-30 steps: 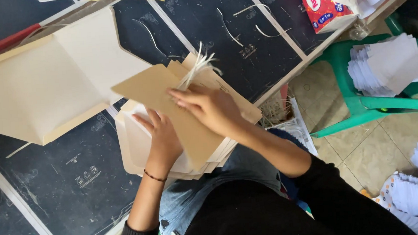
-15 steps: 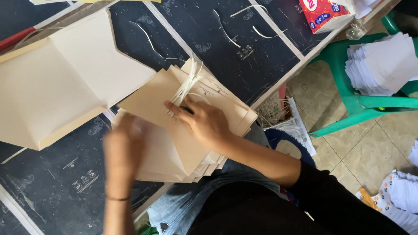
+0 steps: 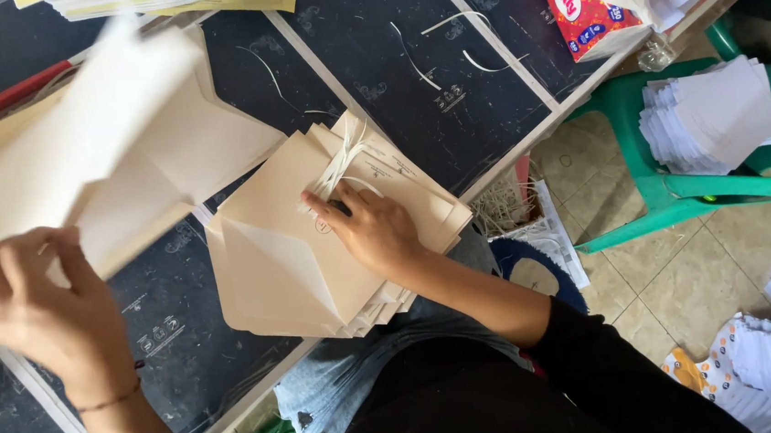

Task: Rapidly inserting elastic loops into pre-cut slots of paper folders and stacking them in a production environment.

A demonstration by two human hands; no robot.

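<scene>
Dark slate-like tabletop [image 3: 450,101], pale seams running diagonally. Far left: large cream folded sheet [image 3: 97,166], matte, motion-blurred. Left hand [image 3: 40,312] pinches its near edge, fingers curled over the paper. Centre, at the near table edge: fanned stack of tan paper envelopes [image 3: 315,249], pointed flaps, smooth card. Right hand [image 3: 373,231] lies flat on the stack, fingers spread, grasping nothing, fingertips beside thin white string strips [image 3: 344,151]. Right: green plastic chair [image 3: 677,193] carrying a white paper pile [image 3: 712,117].
</scene>
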